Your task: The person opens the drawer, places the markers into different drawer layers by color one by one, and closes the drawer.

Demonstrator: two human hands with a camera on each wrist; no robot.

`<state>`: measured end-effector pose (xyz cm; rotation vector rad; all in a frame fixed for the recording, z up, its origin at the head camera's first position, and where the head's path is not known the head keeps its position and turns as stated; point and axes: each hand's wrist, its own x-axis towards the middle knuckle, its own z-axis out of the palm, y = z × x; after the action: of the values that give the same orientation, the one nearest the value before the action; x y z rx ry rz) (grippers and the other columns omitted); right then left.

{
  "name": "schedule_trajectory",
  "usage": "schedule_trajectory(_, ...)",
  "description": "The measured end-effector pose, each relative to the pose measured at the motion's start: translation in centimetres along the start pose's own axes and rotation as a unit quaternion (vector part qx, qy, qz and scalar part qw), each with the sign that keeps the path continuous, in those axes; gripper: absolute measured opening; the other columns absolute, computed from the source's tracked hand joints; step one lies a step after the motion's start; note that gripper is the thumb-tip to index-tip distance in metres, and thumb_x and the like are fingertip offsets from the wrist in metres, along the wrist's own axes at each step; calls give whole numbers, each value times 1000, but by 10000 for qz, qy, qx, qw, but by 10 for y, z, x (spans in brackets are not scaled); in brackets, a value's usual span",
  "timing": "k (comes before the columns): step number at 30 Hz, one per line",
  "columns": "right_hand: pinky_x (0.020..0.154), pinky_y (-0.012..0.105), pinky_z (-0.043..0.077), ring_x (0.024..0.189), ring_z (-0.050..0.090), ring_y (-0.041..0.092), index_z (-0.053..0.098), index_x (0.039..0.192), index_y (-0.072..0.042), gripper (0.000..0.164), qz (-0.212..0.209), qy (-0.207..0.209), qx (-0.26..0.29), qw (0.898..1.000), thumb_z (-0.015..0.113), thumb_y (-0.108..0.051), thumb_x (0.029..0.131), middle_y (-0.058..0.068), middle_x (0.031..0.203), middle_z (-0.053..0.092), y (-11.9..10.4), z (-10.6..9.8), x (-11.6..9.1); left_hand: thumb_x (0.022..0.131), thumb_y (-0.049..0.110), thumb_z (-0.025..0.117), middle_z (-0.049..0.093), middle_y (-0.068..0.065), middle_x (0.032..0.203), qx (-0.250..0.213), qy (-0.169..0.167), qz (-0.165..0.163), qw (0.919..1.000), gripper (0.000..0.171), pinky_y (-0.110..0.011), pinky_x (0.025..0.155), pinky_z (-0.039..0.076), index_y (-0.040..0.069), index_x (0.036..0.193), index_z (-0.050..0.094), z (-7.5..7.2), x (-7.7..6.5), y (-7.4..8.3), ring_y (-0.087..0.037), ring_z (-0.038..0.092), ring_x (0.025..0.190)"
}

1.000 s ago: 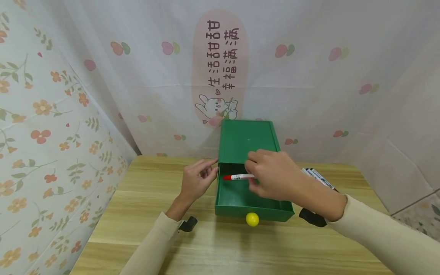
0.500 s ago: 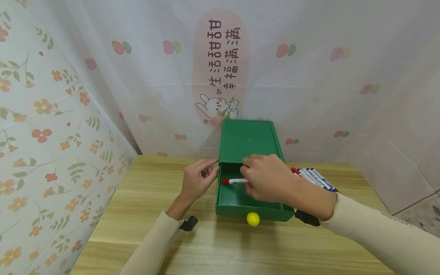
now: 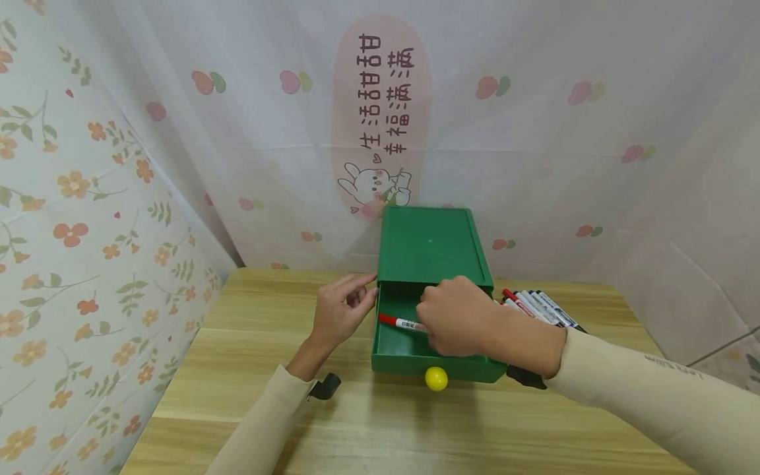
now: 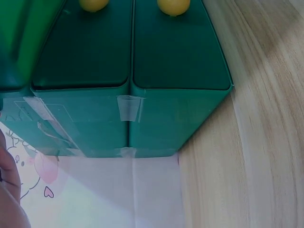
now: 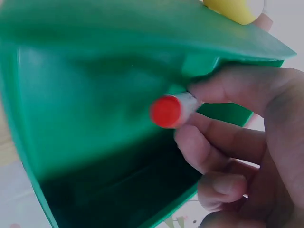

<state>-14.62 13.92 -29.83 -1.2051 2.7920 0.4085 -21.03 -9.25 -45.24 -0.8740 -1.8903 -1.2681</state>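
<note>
A green drawer box (image 3: 430, 244) stands on the wooden table with its top drawer (image 3: 410, 364) pulled out. My right hand (image 3: 460, 316) is over the drawer and pinches a white marker with a red cap (image 3: 404, 322), which lies roughly crosswise, its capped tip near the drawer's left wall. In the right wrist view the marker's red end (image 5: 166, 111) points toward the camera, between thumb and fingers, inside the drawer. My left hand (image 3: 341, 307) touches the box's left side with its index finger and thumb tips, at the drawer opening.
To the right of the box several markers (image 3: 543, 309) lie side by side, partly behind my right arm. A yellow knob (image 3: 436, 379) sticks out of the drawer front. Lower closed drawers (image 4: 175, 52) show in the left wrist view. A patterned curtain (image 3: 534, 165) hangs behind the table.
My right hand has moved slightly left and down with the marker, lowering it toward the drawer. More of the markers at the right have come into view. The left hand has stayed put.
</note>
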Motion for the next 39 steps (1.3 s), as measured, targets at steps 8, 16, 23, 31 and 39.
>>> schedule_trajectory(8,49,25,44,56,49,16,66,72,-13,31,83,-394,469,9981,86,-21,94,0,72,55,-1,5,3,90,-10,82,64,-4,73,100,-55,-30,9999,27,-23,51,49,-5,116,83,-1,0,1,-14,54,56)
schedule_trajectory(16,53,25,46,56,49,13,72,74,-13,26,135,-598,1133,9917,86,-21,96,-4,65,53,2,12,7,90,-10,82,64,-3,74,80,-48,-80,9999,27,-22,51,48,-5,116,83,-1,-1,2,-13,54,56)
schedule_trajectory(23,50,24,42,53,47,10,71,68,-17,34,26,-496,1466,9879,88,-30,95,-8,59,50,5,7,5,90,-10,82,65,-4,75,62,-35,-94,9999,27,-22,51,48,-5,116,83,-2,-1,3,-13,54,56)
schedule_trajectory(31,56,26,52,66,59,4,81,81,-23,17,-72,344,1608,9864,88,-31,94,-15,76,66,20,-8,-14,90,-10,82,65,-3,74,0,-5,-93,10000,28,-21,51,48,-4,117,83,-1,-3,0,-13,54,55)
schedule_trajectory(39,60,26,51,71,55,4,80,88,-22,10,293,1228,2270,9657,85,-23,97,-17,79,63,46,3,-42,90,-10,82,65,-3,74,6,22,-28,10000,27,-22,51,48,-4,116,83,0,-1,1,-14,54,56)
